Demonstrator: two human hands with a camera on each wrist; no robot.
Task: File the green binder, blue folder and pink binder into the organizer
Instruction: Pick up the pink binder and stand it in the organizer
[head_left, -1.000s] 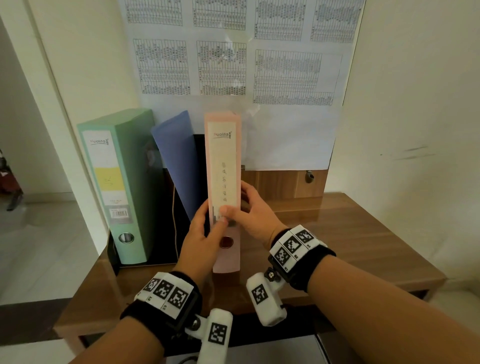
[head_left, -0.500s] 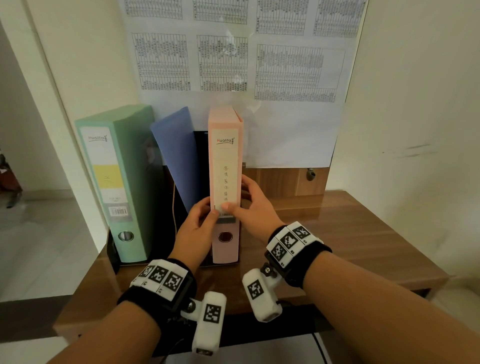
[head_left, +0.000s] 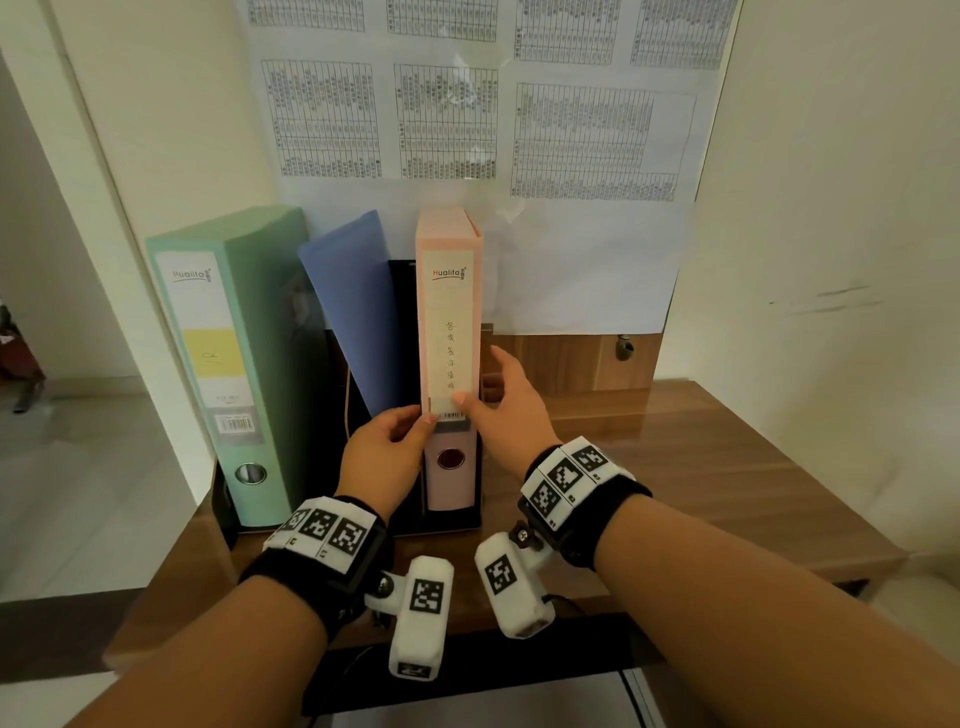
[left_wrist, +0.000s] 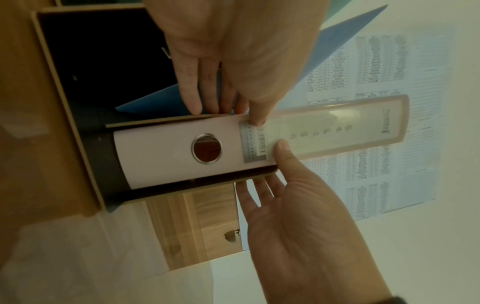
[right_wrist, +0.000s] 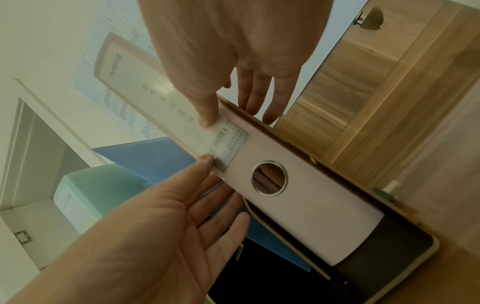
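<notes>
The pink binder (head_left: 449, 322) stands upright in the right slot of the black organizer (head_left: 447, 522), spine toward me. My left hand (head_left: 405, 431) rests its thumb on the spine's left edge, and its straight fingers (left_wrist: 192, 98) lie along the divider. My right hand (head_left: 483, 384) presses its thumb on the spine label, with straight fingers (right_wrist: 254, 98) outside the organizer's right wall. The blue folder (head_left: 358, 312) leans in the middle slot. The green binder (head_left: 228, 364) stands upright at the left.
The organizer sits at the back left of a wooden desk (head_left: 701, 467), against a wall with printed sheets (head_left: 571, 140). The desk's left edge is just beside the green binder. To the right rises a white wall (head_left: 831, 260).
The pink binder slid back and down into the right slot and now stands upright. Both hands followed it forward, and their fingers have straightened alongside it.
</notes>
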